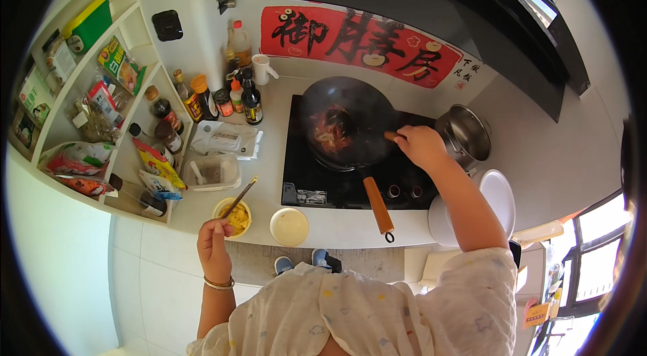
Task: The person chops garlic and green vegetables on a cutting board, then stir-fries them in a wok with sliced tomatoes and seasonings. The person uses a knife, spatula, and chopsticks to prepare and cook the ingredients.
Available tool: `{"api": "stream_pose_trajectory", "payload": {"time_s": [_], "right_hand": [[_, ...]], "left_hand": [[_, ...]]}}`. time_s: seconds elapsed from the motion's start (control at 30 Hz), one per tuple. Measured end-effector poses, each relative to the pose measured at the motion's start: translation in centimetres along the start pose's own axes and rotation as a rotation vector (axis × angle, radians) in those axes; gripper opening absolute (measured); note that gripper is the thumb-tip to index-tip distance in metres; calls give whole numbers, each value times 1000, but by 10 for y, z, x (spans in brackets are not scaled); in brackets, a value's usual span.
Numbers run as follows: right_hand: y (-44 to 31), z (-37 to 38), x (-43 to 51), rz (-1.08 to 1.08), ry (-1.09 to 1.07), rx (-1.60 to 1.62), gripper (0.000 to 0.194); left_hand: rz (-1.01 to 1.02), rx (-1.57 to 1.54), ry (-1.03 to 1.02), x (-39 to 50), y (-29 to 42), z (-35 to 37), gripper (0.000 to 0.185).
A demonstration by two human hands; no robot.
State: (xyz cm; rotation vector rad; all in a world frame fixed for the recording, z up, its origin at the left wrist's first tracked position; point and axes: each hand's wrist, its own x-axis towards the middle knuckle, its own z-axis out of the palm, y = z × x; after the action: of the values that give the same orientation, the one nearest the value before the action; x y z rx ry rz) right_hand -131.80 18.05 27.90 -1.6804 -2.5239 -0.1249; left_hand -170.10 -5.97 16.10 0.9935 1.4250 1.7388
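Note:
My right hand (418,147) grips the wooden handle of a dark cooking utensil whose head lies in a black wok (371,103). Reddish shredded food (331,128) sits on the wok's left side, with steam over it. The wok rests on a black cooktop (298,174), its wooden handle (376,202) pointing towards me. My left hand (216,242) pinches a pair of chopsticks (240,198) above a bowl of yellow food (237,218), which looks like scrambled egg. Beside that bowl stands an empty pale bowl (289,227).
Right of the wok stands a steel pot (464,136), with a white round container (498,199) nearer me. Sauce bottles (251,103), a white packet (226,140) and a plastic box (212,172) occupy the left counter beside a stocked shelf (144,70). A range hood (429,17) overhangs the back.

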Motion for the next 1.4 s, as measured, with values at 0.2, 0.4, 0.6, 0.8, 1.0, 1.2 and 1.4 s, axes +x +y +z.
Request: {"api": "stream_pose_trajectory", "payload": {"time_s": [0.2,0.4,0.6,0.8,1.0,1.2,1.4], "right_hand": [[15,24,12,-2,85,-167,15],[-9,-5,-28,-72,-22,-41,30],[-40,-45,-72,-119,-170,-119,32],[-1,-3,-9,92,-90,-122,25],[25,-41,21,256,-180,-253,28],[18,11,54,178,-96,-26,33],[54,-52,41,139,-225,113,30]], "left_hand": [[14,-13,-37,5,9,14,18],[20,14,-42,5,9,12,18],[1,-14,-6,8,2,8,19],[12,-21,-62,11,9,20,19],[-21,-8,-20,4,5,12,19],[-17,8,-4,-1,8,4,19],[-9,4,54,-5,8,-10,18]]}}
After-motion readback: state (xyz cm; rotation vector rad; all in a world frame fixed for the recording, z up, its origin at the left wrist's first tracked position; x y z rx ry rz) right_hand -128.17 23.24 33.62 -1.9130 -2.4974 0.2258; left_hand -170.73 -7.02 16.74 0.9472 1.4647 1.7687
